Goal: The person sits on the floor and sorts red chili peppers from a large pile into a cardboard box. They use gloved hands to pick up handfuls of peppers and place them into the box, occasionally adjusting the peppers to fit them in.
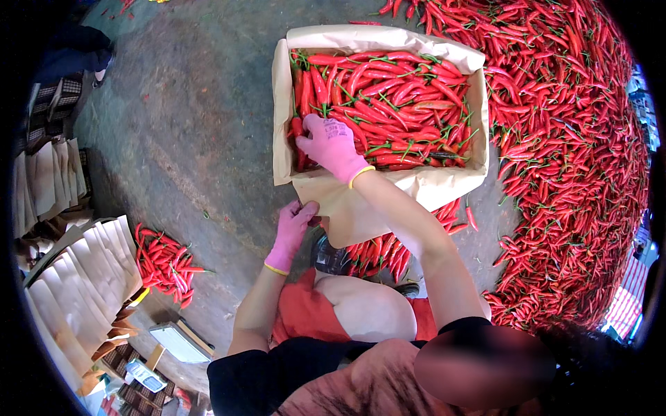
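A rectangular container lined with brown paper (280,112) stands before me, filled with red chili peppers (395,104) with green stems. My right hand (333,143), in a pink glove with a yellow cuff, reaches over its near wall. Its fingers touch chilies at the near left corner; whether they grip one is hidden. A loose flap of paper (359,221) hangs over the near side toward my knees. My left hand (295,229), gloved likewise, is pinched at the flap's left edge. Between its fingers shows a small dark object (315,220), too unclear to name.
A large heap of red chilies (567,156) spreads along the right. More chilies (385,255) lie below the flap, and a small pile (164,262) is at left. Paper-lined containers (83,291) stand at lower left, near a white panel (179,343). A person's dark-clothed leg (73,57) shows upper left.
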Motion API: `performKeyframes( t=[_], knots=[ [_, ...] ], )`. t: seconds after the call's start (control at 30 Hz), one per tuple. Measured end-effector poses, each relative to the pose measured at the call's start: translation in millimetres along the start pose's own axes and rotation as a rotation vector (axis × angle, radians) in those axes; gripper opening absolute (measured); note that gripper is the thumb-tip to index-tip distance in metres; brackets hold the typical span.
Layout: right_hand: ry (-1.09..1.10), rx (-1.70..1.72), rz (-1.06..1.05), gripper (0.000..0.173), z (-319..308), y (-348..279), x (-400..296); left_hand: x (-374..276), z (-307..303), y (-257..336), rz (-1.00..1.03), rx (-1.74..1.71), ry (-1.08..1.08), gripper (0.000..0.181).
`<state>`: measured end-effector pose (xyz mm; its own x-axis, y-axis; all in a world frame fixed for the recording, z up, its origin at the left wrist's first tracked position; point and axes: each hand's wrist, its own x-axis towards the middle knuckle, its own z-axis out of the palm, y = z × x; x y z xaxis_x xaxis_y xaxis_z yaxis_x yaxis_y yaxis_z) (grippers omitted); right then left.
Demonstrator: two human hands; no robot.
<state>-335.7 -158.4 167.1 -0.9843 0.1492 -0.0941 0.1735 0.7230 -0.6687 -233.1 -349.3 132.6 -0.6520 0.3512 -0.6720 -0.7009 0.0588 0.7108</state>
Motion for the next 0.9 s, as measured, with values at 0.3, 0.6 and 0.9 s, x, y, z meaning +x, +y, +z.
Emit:
performKeyframes(
  t=[0.3, 0.6, 0.9],
  knots=[
    [-0.129, -0.108, -0.130, 0.046, 5.7, 5.2, -2.6, -4.4, -3.3, -2.6, -0.006, 0.035, -0.010, 0.022],
    [-0.063, -0.046, -0.250, 0.036, -20.8, 15.2, -5.8, -8.5, 2.0, 5.5, 0.013, 0.007, -0.031, 0.025],
    [-0.192, -0.145, -0.308, 0.034, -12.8, 7.1, 12.6, -6.2, 0.7, 5.4, 0.009, 0.054, -0.027, 0.026]
  ],
)
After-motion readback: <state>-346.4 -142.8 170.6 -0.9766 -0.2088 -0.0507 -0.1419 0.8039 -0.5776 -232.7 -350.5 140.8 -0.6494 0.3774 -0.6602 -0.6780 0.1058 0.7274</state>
